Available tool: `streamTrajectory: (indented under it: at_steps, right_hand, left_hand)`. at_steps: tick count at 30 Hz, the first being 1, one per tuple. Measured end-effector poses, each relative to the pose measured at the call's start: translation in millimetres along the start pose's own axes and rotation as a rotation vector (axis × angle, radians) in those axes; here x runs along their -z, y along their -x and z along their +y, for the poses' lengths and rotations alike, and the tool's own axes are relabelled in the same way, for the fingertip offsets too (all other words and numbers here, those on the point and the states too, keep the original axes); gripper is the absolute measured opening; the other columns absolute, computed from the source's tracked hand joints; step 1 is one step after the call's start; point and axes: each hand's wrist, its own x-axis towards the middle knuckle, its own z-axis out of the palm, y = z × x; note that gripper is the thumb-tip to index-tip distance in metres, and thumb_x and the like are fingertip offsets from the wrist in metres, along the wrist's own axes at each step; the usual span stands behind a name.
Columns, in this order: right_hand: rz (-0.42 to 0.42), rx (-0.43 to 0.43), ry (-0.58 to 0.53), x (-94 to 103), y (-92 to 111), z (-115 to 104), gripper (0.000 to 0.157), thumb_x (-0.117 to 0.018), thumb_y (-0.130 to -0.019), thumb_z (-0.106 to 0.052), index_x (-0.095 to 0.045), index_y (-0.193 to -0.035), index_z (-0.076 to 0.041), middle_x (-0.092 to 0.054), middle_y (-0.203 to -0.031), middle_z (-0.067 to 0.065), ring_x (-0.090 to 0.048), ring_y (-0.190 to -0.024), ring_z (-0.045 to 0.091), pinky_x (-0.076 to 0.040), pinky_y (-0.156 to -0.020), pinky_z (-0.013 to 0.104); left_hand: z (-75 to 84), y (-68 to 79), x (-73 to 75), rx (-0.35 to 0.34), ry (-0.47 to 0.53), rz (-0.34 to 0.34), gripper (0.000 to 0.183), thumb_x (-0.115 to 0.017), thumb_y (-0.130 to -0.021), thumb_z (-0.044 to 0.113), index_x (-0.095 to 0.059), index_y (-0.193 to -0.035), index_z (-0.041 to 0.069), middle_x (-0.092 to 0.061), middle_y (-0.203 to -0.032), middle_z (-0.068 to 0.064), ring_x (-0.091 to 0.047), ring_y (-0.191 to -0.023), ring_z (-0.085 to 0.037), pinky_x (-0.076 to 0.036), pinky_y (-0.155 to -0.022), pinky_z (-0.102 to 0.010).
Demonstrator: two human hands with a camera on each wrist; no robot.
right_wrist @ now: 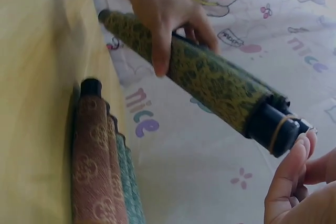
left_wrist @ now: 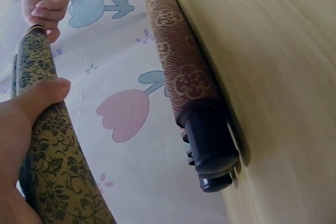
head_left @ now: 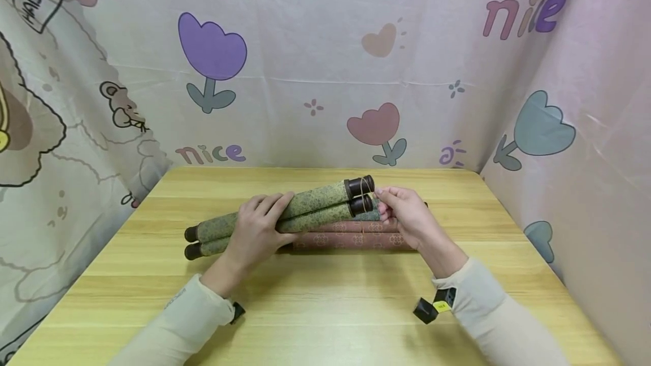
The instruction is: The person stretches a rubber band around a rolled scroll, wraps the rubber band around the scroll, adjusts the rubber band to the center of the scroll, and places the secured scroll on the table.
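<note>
A two-rolled scroll in yellow-green floral cloth (head_left: 317, 199) with dark knobs is lifted off the table, its right end higher. My left hand (head_left: 256, 225) grips it around the middle, thumb along the near side in the left wrist view. A thin rubber band (right_wrist: 277, 136) loops round the pair of dark knobs (right_wrist: 265, 121) at the right end. There my right hand (head_left: 414, 219) pinches the band with thumb and fingertips. Behind and below lie a dark red patterned scroll (head_left: 351, 240) and a teal one (right_wrist: 130, 174), partly hidden.
The wooden table (head_left: 325, 309) has a printed curtain (head_left: 295, 44) behind it and on both sides. Black wrist cameras, one of them seen as a black box (head_left: 425, 310), sit at the sleeves.
</note>
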Motion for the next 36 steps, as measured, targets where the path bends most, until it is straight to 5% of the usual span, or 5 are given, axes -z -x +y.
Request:
streamTrajectory:
  at_steps: [18, 25, 29, 33, 36]
  right_hand:
    - [0.088, -0.155, -0.476, -22.3, 1, 20, 0.016, -0.047, -0.105, -0.016, -0.056, -0.102, -0.004, -0.063, -0.067, -0.005, -0.048, -0.045, 0.002, -0.04, -0.042, 0.013]
    - [0.054, -0.279, -0.699, -34.4, -2, 31, 0.011, -0.044, -0.104, -0.01, -0.046, -0.115, -0.007, -0.061, -0.075, -0.004, -0.046, -0.049, 0.002, -0.039, -0.044, 0.012]
    - [0.108, -0.278, -0.806, -32.8, -2, 35, 0.011, -0.05, -0.102, -0.009, -0.054, -0.111, -0.004, -0.068, -0.081, 0.002, -0.056, -0.053, 0.003, -0.047, -0.05, 0.011]
    - [0.134, -0.255, -0.83, -26.1, -1, 40, 0.01, -0.054, -0.1, -0.009, -0.062, -0.102, -0.002, -0.072, -0.088, 0.01, -0.064, -0.06, 0.006, -0.052, -0.057, 0.013]
    - [0.108, -0.233, -0.749, -21.1, -1, 44, 0.012, -0.054, -0.1, -0.009, -0.065, -0.097, -0.004, -0.072, -0.089, 0.01, -0.064, -0.062, 0.008, -0.052, -0.059, 0.015]
  left_hand:
    - [1.4, -12.3, -12.8, 0.198, 0.012, -0.039, 0.085, -0.095, -0.055, 0.041, -0.062, -0.128, 0.011, -0.066, -0.115, -0.012, -0.06, -0.098, -0.036, -0.05, -0.075, -0.057]
    - [5.8, -16.4, -18.9, 0.189, 0.018, -0.056, 0.085, -0.095, -0.056, 0.04, -0.062, -0.129, 0.011, -0.066, -0.115, -0.012, -0.06, -0.097, -0.036, -0.051, -0.076, -0.058]
    - [5.2, -14.7, -18.9, 0.183, 0.0, -0.102, 0.086, -0.093, -0.058, 0.045, -0.061, -0.131, 0.012, -0.065, -0.116, -0.012, -0.061, -0.099, -0.035, -0.051, -0.08, -0.055]
    - [2.2, -12.3, -14.0, 0.255, 0.011, -0.125, 0.087, -0.093, -0.058, 0.044, -0.061, -0.131, 0.01, -0.065, -0.117, -0.013, -0.06, -0.102, -0.037, -0.048, -0.084, -0.057]
    - [0.1, -11.0, -11.1, 0.299, 0.028, -0.133, 0.085, -0.093, -0.059, 0.042, -0.06, -0.131, 0.01, -0.065, -0.118, -0.014, -0.059, -0.103, -0.039, -0.047, -0.085, -0.059]
